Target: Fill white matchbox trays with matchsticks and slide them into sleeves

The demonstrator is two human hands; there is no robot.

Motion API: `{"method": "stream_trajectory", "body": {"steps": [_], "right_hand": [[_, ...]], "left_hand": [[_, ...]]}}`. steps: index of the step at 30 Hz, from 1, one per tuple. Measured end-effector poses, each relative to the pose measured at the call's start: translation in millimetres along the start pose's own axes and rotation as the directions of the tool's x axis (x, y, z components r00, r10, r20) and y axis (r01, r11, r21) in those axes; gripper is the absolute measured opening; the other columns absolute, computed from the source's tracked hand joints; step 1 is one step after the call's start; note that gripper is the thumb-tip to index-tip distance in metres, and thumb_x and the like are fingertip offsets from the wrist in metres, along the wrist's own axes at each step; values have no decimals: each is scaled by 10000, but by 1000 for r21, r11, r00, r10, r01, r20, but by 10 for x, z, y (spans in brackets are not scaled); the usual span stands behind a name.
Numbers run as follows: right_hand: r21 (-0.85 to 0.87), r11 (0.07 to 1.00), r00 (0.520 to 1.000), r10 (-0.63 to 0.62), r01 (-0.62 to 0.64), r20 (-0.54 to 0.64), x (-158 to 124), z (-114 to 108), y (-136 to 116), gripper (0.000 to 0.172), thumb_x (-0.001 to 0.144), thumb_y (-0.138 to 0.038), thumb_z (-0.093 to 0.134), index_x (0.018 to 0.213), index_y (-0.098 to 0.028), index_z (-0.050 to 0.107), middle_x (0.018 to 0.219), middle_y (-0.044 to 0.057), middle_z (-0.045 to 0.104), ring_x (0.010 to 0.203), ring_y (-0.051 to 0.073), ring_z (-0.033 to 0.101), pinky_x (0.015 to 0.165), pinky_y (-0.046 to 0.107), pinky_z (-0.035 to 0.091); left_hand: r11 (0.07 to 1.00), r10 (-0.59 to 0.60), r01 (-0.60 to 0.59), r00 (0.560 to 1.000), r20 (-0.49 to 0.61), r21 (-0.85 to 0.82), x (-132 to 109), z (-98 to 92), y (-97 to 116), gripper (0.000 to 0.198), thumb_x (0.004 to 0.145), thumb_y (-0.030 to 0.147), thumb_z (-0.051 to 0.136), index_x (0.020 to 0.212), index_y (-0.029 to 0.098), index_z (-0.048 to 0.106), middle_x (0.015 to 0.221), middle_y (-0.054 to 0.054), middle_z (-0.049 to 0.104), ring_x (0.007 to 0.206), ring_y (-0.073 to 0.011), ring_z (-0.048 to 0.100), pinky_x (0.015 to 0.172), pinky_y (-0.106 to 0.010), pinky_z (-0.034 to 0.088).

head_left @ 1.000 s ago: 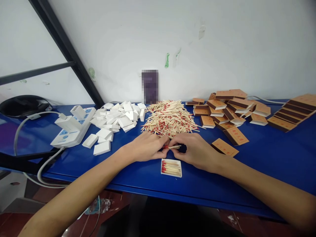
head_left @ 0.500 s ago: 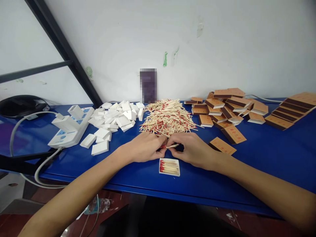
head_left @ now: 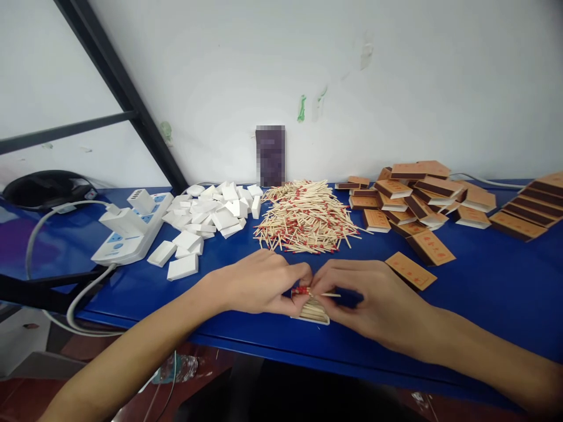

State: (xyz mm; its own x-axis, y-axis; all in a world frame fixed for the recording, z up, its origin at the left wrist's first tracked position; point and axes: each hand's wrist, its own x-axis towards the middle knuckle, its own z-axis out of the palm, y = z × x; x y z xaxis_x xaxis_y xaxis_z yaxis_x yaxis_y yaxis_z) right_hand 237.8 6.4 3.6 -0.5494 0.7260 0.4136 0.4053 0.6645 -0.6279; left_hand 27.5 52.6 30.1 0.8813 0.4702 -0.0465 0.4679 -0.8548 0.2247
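Note:
Just over a small white matchbox tray point(head_left: 324, 320), my two hands meet at the fingertips. Several red-tipped matches point(head_left: 303, 290) are pinched there. My left hand point(head_left: 268, 284) is closed near the red heads, thumb and fingers pressed together. My right hand point(head_left: 358, 290) is closed around the pale sticks, and one stick pokes out to the right beneath its fingers. More matches lie inside the tray, which the hands partly cover. Behind them spreads a big heap of loose matches point(head_left: 308, 217).
White empty-looking trays point(head_left: 206, 211) are piled at the left, beside a power strip point(head_left: 132, 240) with plugs and cables. Brown matchbox sleeves point(head_left: 417, 193) lie heaped at the right, with a stepped stack point(head_left: 523, 214) further over. A dark pixelated object point(head_left: 271, 156) leans against the wall.
Both hands have come from the front edge of the match heap toward me, carrying the pinched matches over the tray. The view has shifted slightly.

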Motion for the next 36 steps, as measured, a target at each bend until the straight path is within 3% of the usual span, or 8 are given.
{"method": "stream_trajectory", "body": {"steps": [4,9,15,22,27,36], "right_hand": [[-27,995,994,-91,93,55,-67,61,1,163,889,-108,555,830,-206,672,831,33,708,729,140,651,660,254,514],[-164,965,979,-195,203,63,-82,104,59,190,881,-74,527,826,-196,661,839,43,713,759,164,658,736,319,508],[-201,950,971,-223,237,90,-80,92,73,203,898,-82,502,827,-204,648,824,36,712,732,149,651,733,318,489],[-267,920,958,-274,286,83,-71,124,124,159,945,-144,526,853,-176,653,814,45,704,752,168,633,727,334,478],[-224,931,958,-279,288,72,-42,74,98,110,936,-156,563,908,-172,669,810,34,700,762,155,610,758,306,493],[-275,914,954,-279,298,104,-20,71,173,164,942,-169,537,878,-183,687,795,42,695,746,171,608,736,335,484]], "left_hand": [[999,26,-26,1000,-9,33,-16,40,9,199,831,400,622,875,211,579,542,71,520,470,-111,504,478,-250,285],[994,35,-30,998,-44,104,-17,19,-28,564,711,696,657,959,199,554,571,70,537,502,-132,533,490,-259,297],[992,84,-81,996,-36,96,-3,63,-95,433,764,616,647,775,191,565,593,37,572,520,-117,536,467,-255,262],[993,114,-111,992,-56,48,12,86,-111,432,776,612,660,752,192,565,621,31,599,546,-122,550,475,-261,258],[993,94,-91,994,-48,71,18,87,-118,463,770,632,663,726,186,549,621,26,598,541,-122,535,482,-261,250],[993,87,-83,995,-53,84,41,100,-146,485,795,666,628,762,192,534,616,36,593,513,-113,507,473,-264,221]]}}
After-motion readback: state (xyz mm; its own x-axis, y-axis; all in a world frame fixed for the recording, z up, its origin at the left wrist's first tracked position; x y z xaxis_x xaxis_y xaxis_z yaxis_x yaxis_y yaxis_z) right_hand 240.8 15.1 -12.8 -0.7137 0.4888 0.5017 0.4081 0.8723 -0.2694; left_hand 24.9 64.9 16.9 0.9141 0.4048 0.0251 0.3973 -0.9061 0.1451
